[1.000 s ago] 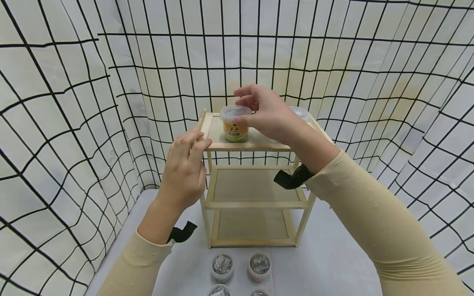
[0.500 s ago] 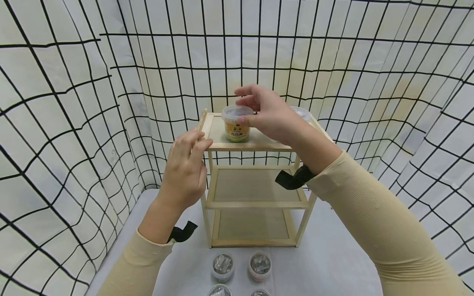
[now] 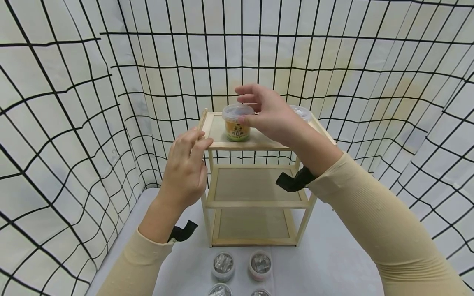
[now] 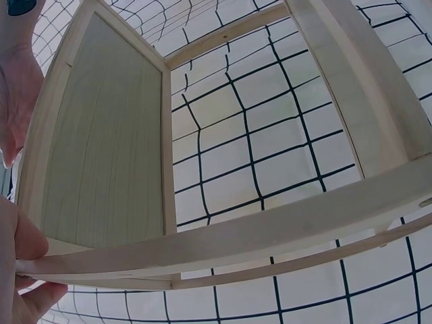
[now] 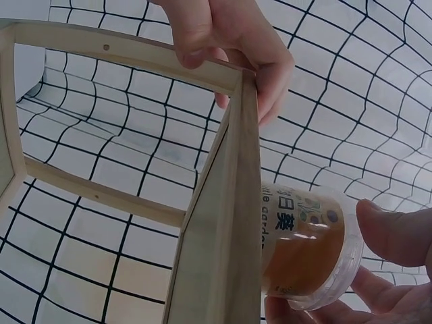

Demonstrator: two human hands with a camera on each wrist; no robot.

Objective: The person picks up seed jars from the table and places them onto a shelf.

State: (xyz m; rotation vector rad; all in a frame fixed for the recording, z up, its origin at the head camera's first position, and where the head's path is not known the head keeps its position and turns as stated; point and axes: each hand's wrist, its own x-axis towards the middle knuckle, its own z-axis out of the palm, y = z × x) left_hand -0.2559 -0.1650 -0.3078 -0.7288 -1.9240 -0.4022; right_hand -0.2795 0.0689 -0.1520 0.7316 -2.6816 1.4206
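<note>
A wooden three-tier rack [image 3: 252, 145] stands on a grey table. On its top shelf sits a small orange-and-green cup [image 3: 237, 125] with a clear lid. My right hand [image 3: 247, 107] grips this cup by the lid rim, thumb in front and fingers curled over the far side. The right wrist view shows the cup [image 5: 307, 250] pinched between the thumb [image 5: 398, 233] and the fingers below. My left hand [image 3: 200, 139] grips the rack's front-left top corner, thumb on the front rail; its thumb [image 4: 20, 236] shows against the rack's rail [image 4: 270, 229].
A second clear-lidded cup [image 3: 300, 112] stands on the top shelf behind my right hand. The two lower shelves hold nothing. Several small jars [image 3: 223, 263] [image 3: 261, 263] stand on the table [image 3: 333, 255] in front of the rack. Gridded fabric walls [image 3: 74, 123] close in on three sides.
</note>
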